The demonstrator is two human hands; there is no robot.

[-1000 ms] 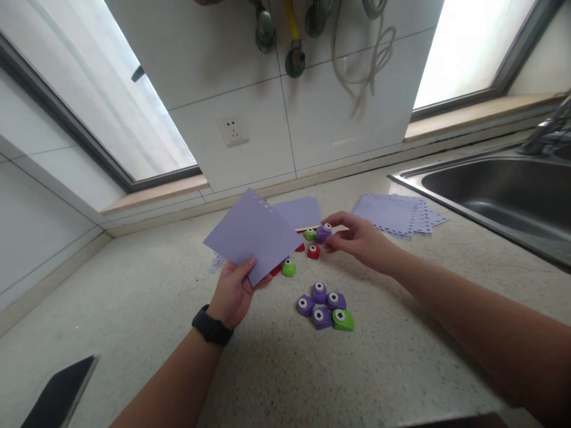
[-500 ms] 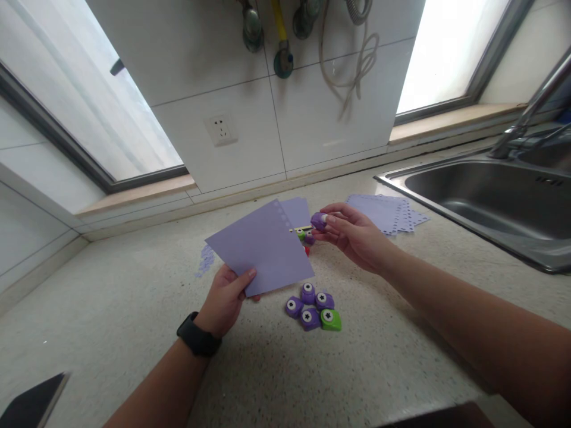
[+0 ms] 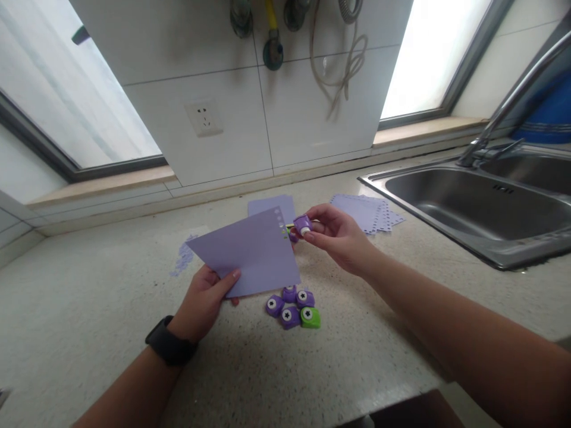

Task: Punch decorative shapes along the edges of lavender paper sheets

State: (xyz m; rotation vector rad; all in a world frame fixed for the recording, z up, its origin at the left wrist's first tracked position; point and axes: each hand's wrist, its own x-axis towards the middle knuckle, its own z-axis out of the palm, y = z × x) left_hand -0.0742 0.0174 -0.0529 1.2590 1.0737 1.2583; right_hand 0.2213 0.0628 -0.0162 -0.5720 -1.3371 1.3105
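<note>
My left hand [image 3: 207,297] pinches the lower left edge of a purple sheet [image 3: 250,252], thumb on top. Small punched holes run along the sheet's upper right edge. Just right of that edge, my right hand [image 3: 336,235] holds a purple craft punch [image 3: 303,224] with a white button, between thumb and fingers. Below the sheet, several purple punches [image 3: 289,317] and a green punch [image 3: 310,317] sit grouped on the counter. More punches lie behind the sheet and my right hand, partly hidden.
Purple sheets [image 3: 270,205] lie behind the held one. A fanned stack of punched sheets [image 3: 361,211] is to the right, near the steel sink [image 3: 446,223]. Purple paper bits [image 3: 182,258] lie at left. A wall socket [image 3: 204,117] is above the counter [image 3: 134,267].
The view has shifted, showing more of the sink side. My right hand has turned the purple punch and brought it closer to the sheet's punched edge. The held sheet is tilted slightly differently.
</note>
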